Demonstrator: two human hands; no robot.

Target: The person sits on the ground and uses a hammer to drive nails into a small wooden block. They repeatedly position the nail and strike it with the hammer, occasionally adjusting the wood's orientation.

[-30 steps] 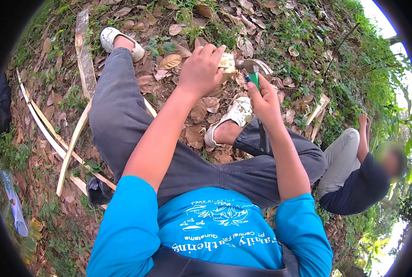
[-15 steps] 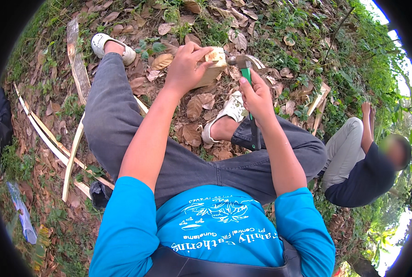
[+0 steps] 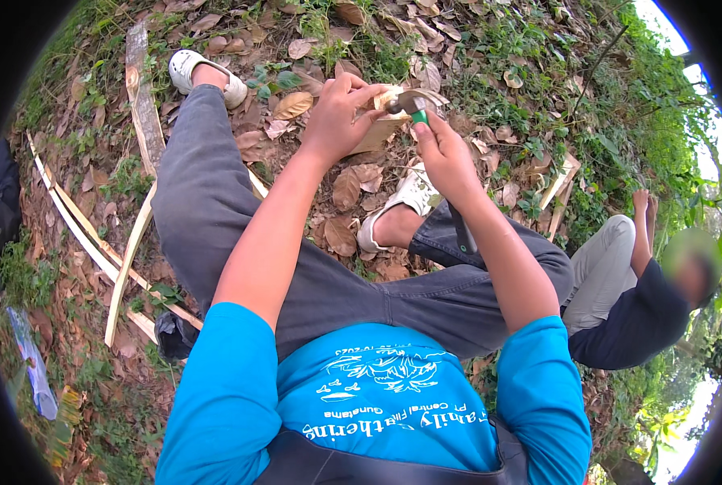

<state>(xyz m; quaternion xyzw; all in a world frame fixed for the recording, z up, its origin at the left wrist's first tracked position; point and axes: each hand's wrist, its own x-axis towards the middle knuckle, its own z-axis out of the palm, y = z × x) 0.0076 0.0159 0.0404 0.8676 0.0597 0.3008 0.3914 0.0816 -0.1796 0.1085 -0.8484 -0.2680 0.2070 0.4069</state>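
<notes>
A pale wooden block (image 3: 379,134) stands on the leafy ground in front of me, between my two shoes. My left hand (image 3: 338,118) grips it near the top, thumb and fingers curled against its left side. The fingertips partly hide the block's upper end. My right hand (image 3: 446,160) is wrapped around a claw hammer (image 3: 413,100) with a green and black handle, thumb along the neck. The hammer's face is at the block's top end, its claw turned right. Whether a nail is there cannot be made out.
Long split wood strips (image 3: 86,241) and a weathered plank (image 3: 141,101) lie on the left. Short wood pieces (image 3: 560,179) rest beyond my right knee. A person in a dark top (image 3: 631,319) sits at the right. A clear plastic bag (image 3: 33,364) lies far left.
The hammer head has moved left onto the block's top end, from just right of it. My right hand has shifted with it, and the handle has tilted. My left hand stays at the block.
</notes>
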